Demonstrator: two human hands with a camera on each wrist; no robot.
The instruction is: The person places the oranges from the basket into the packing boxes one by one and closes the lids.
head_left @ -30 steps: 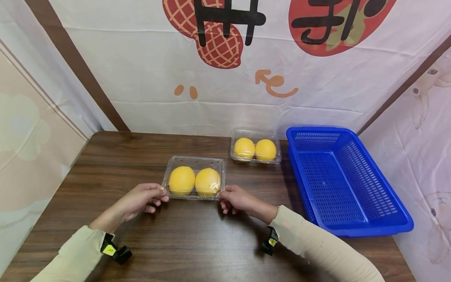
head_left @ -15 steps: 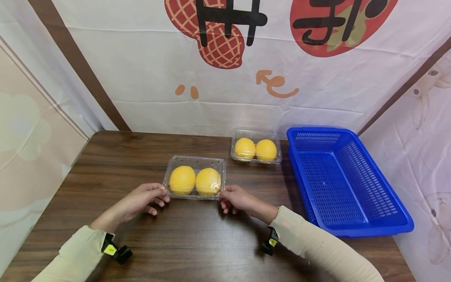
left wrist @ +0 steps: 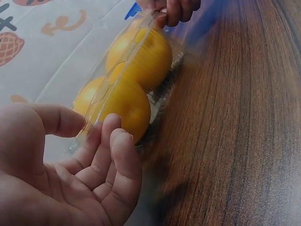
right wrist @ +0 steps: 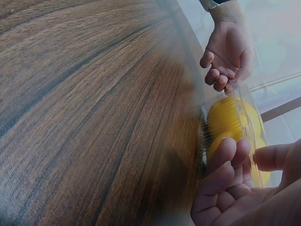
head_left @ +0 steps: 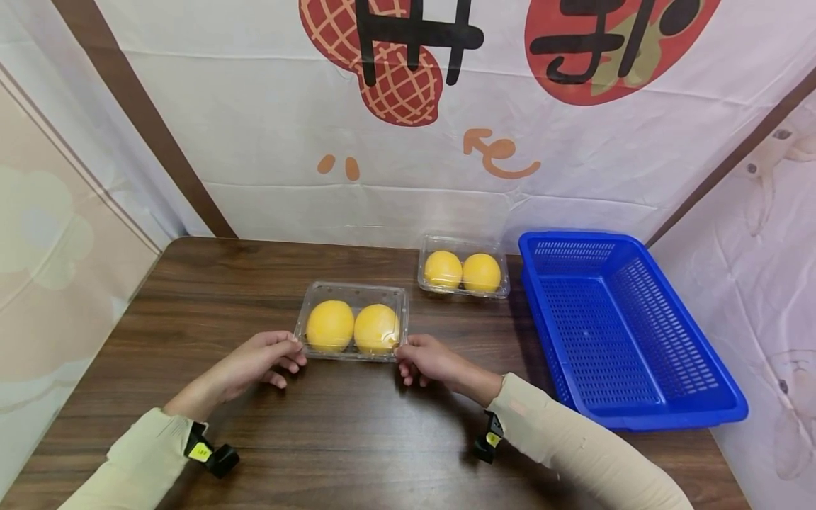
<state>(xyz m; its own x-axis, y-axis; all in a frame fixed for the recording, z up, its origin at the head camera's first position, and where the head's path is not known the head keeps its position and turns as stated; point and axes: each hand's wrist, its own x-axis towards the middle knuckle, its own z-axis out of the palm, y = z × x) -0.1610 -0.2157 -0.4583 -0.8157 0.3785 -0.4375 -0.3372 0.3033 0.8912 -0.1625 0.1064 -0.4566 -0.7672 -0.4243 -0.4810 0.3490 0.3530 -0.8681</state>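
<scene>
A clear plastic clamshell box (head_left: 347, 289) lies on the table's middle, holding two round yellow fruits (head_left: 329, 326). My left hand (head_left: 255, 363) pinches its near left corner between thumb and finger. At the near right corner, the thumb and finger of my right hand (head_left: 428, 358) pinch the rim. From the left wrist, the rim (left wrist: 113, 89) runs between both hands, and the other fingers of my left hand (left wrist: 89, 174) curl loosely below it. The right wrist view has the fingers of my right hand (right wrist: 221, 183) bent under the box's edge.
A second clear clamshell (head_left: 464, 244) with two yellow fruits sits farther back, by the printed cloth wall (head_left: 268, 134). To its right stands a blue perforated plastic basket (head_left: 676, 418) on the dark wooden table (head_left: 357, 439).
</scene>
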